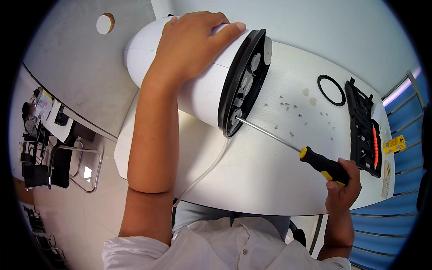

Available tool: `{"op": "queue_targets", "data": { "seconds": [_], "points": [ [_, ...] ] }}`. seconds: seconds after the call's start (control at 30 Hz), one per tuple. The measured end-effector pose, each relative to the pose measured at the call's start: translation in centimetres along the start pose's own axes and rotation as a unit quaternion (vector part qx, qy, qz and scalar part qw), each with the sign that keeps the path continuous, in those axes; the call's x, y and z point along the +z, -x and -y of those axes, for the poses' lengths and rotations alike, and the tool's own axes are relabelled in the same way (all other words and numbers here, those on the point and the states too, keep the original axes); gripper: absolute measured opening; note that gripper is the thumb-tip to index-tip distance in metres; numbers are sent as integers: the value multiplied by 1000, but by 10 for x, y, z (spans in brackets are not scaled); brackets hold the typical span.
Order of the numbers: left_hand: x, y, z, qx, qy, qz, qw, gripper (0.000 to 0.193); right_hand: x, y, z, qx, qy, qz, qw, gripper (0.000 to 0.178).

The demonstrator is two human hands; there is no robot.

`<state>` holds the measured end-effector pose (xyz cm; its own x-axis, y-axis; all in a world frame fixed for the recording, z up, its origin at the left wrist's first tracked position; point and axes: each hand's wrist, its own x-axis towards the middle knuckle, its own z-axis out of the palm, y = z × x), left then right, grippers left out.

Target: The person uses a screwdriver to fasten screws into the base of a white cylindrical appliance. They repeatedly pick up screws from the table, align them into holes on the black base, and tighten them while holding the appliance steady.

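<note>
A large white cylindrical appliance (200, 96) lies on its side on the white table (252, 184), its black base (245, 85) facing right. My left hand (193, 42) rests over the top of the white body near the base, fingers spread and thumb stretched toward the black rim. In my right hand (344, 186) is a screwdriver (326, 166) with a black and yellow handle, gripped near its end. Its long metal shaft slants up to the left, and the tip meets the lower part of the base. Whether the tip sits in a screw cannot be made out.
Several small screws (288, 108) lie scattered right of the base. Beyond them are a black ring (331, 90), an open black tool case (360, 130) and a small yellow box (394, 144). A pale cable (202, 175) runs from the base over the table's front edge.
</note>
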<state>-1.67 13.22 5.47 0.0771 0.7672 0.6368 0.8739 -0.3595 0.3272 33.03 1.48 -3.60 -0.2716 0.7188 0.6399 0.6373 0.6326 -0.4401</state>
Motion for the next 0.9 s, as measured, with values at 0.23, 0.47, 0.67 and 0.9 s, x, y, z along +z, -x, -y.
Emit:
{"op": "queue_targets", "data": {
  "seconds": [0.23,0.47,0.67,0.9],
  "points": [
    [1,0,2,14,-13,-12,1000,40,-9,-11,29,177,-138,63,972,45],
    [3,-1,5,29,-16,-19,999,41,-8,-17,36,282,-214,98,930,39],
    [6,2,2,29,-22,-49,998,41,-10,-16,34,383,-283,129,870,34],
    [-1,1,0,-5,-34,-9,999,46,-19,-17,51,405,-287,163,853,33]
  ]
}}
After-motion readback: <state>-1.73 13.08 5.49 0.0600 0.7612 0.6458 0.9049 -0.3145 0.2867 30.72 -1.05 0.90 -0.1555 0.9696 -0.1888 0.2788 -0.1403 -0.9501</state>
